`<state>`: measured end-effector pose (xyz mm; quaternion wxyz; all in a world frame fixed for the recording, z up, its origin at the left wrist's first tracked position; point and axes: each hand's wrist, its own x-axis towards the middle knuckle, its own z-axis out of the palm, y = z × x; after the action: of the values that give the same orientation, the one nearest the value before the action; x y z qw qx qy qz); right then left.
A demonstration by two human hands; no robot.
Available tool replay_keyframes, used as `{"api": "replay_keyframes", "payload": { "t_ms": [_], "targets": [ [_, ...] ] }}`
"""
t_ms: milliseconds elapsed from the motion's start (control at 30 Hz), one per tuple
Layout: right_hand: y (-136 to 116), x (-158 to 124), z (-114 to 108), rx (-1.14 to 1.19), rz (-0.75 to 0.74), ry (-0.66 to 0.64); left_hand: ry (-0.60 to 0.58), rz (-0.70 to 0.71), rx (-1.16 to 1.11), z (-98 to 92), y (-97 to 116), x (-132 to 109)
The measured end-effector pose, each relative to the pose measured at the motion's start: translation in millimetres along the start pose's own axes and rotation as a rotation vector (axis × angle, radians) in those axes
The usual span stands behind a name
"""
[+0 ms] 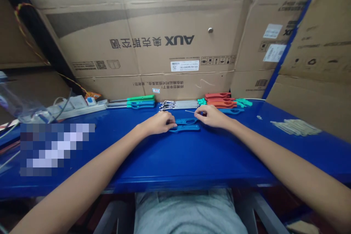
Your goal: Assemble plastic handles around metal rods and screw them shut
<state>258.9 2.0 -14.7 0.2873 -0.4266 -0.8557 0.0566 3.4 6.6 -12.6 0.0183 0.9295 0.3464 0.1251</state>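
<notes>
Grey T-shirt fabric [186, 212] fills the bottom of the view, just behind the front edge of a blue table [142, 164], and flattened cardboard cartons [178, 40] printed with AUX stand along its far side. Both bare forearms reach to the table's middle. Along the back edge lie a white power strip [79, 106], green-handled tools [139, 98], a row of slim metal parts [179, 104] and red-orange handles [221, 100], while a pale heap of small strips [296, 127] sits off to the right. Between the hands, an upper blue plastic body [186, 121] lies flat just above a lower blue plastic body [185, 128]. The left hand [157, 123] curls closed over the upper body's left end, pinning it down. The right hand [212, 116] presses thumb and fingertips together on a thin metal pin [190, 111], which points left, just above the blue body. Low wrists and a body held flat seem the steadiest way to control so fine a pin.
</notes>
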Motion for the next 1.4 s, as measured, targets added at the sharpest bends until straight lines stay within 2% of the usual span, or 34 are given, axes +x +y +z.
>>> {"api": "replay_keyframes", "payload": {
  "t_ms": [400,533,600,667,833,933,1033,1200,1400],
  "targets": [
    [24.6,3.0,-24.9,-0.007,0.166,0.17,0.04,0.038,-0.027,0.8,2.6,0.0],
    [38.3,3.2,-42.0,-0.048,0.229,0.213,0.059,0.046,-0.028,-2.7,2.6,-0.5],
    [49.7,1.7,-55.4,-0.148,0.322,0.307,0.069,0.049,-0.024,-3.2,2.2,-0.5],
    [64.3,-2.1,-69.5,-0.236,0.494,0.398,0.071,0.051,-0.019,-2.9,1.7,-0.3],
    [105.0,-19.9,-91.6,-0.363,0.914,0.474,0.057,0.042,-0.026,-1.5,0.0,-0.1],
    [123.9,-31.6,-91.8,-0.34,1.086,0.478,0.054,0.049,-0.033,-1.8,0.1,-0.4],
    [136.3,-40.4,-85.6,-0.31,1.166,0.443,0.06,0.05,-0.034,-2.3,1.0,-0.6],
    [147.8,-46.2,-75.8,-0.306,1.184,0.362,0.066,0.056,-0.026,-2.6,1.4,-0.5],
    [152.3,-43.6,-74.9,-0.299,1.178,0.348,0.05,0.042,-0.023,-3.6,2.2,-0.7]
  ]
}}
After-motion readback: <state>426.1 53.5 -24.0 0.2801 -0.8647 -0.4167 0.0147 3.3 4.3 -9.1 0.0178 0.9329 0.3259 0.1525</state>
